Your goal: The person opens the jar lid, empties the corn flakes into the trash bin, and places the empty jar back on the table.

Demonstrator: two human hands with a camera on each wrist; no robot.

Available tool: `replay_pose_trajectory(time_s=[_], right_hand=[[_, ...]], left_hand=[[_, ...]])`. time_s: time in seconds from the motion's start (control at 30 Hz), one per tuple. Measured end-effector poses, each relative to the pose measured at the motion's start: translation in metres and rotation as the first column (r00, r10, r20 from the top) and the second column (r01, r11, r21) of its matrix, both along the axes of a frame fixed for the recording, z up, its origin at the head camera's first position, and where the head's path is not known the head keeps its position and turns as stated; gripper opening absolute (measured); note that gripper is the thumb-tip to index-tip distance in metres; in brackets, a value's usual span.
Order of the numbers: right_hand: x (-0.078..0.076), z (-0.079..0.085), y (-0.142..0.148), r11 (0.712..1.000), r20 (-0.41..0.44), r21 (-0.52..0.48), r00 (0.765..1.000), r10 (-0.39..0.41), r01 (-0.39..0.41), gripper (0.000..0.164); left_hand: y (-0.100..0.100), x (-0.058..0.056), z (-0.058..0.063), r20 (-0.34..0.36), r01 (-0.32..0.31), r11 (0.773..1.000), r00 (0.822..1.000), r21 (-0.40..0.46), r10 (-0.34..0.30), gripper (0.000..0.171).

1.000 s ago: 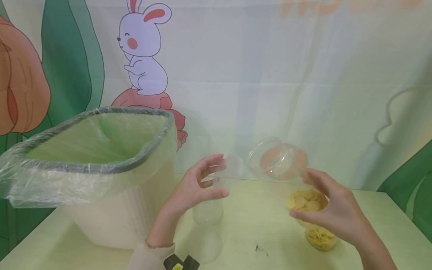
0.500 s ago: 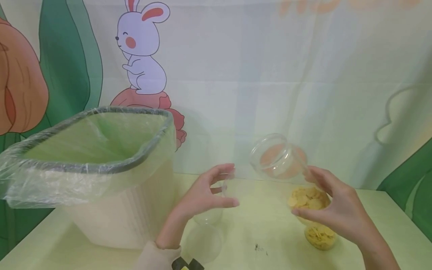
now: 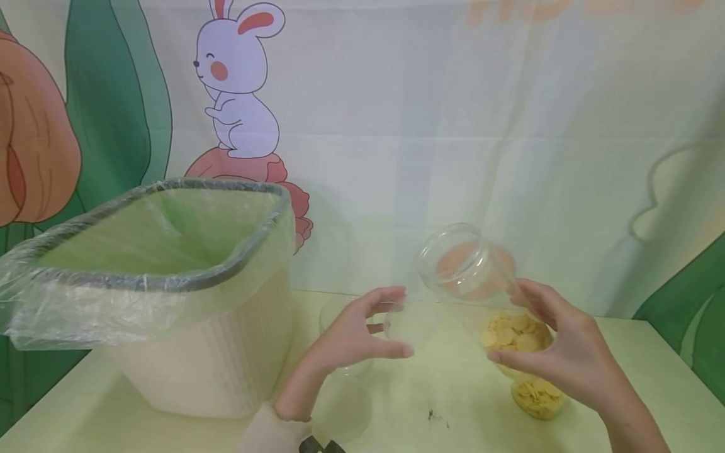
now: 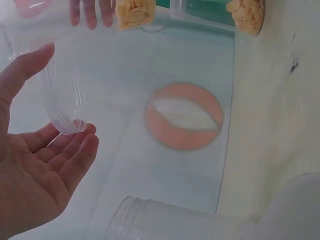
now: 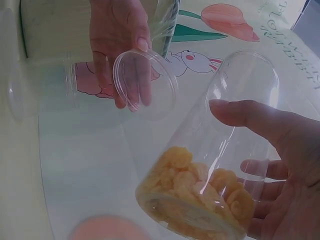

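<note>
My left hand pinches a clear round lid between thumb and fingers, with the lid tipped on edge. My right hand grips a tall clear plastic jar, thumb on one side and fingers on the other. That jar leans with its uncovered mouth up and to the left, toward the lid; the two are apart. Yellow chip-like pieces lie in its bottom. Behind my left wrist stands another clear jar with nothing visible inside.
A large bin lined with a clear bag stands at the left. Low by my right hand, more yellow pieces sit in another clear container on the table. A printed cloth hangs behind. Small dark marks show on the tabletop.
My left hand has moved right and slightly down with the lid, closer to the tilted jar. My right hand and its jar have stayed almost still.
</note>
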State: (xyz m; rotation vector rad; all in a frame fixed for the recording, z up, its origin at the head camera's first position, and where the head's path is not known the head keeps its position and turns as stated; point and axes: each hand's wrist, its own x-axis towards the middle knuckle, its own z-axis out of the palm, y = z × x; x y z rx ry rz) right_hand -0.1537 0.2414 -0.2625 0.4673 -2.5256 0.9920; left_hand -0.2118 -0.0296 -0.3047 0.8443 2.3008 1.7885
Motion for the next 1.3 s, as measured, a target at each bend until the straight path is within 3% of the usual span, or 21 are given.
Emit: replay_pose_trajectory(time_s=[0.67,1.3], right_hand=[[0.001,-0.001,-0.002,1.0,0.01,0.0,1.0,-0.003,0.003,0.09],[0.001,-0.002,-0.004,1.0,0.018,0.0,1.0,-0.01,0.01,0.091]], left_hand=[[0.014,-0.002,-0.016,0.034,0.037,0.999,0.999,-0.03,-0.036,0.069],[0.021,-0.007,-0.032,0.017,0.008,0.992,1.0,-0.129,-0.006,0.073]])
